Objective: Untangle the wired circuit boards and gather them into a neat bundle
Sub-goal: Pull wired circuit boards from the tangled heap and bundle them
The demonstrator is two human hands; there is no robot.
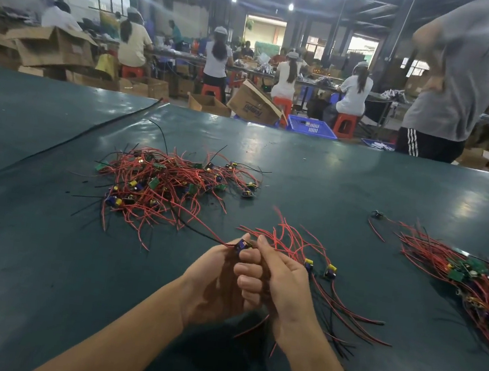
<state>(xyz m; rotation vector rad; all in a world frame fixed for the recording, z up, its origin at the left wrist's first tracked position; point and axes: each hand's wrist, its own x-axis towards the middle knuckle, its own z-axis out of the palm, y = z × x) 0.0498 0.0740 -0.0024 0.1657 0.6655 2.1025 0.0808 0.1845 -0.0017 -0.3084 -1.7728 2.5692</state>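
A person's left hand (216, 277) is pinching one board (242, 244), likely drawing its wire (200, 231) from the tangled pile (169, 182); the right hand (284, 286), curled, is clasping the gathered bundle (297, 250) together.

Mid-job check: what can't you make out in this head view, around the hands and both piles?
All head view.
Board count in the held bundle: left hand and right hand cover the grip.
The sorted bundle, right: cut off by the frame edge, blurred.
The tangled pile: which wire joins which board, too small, overlapping.
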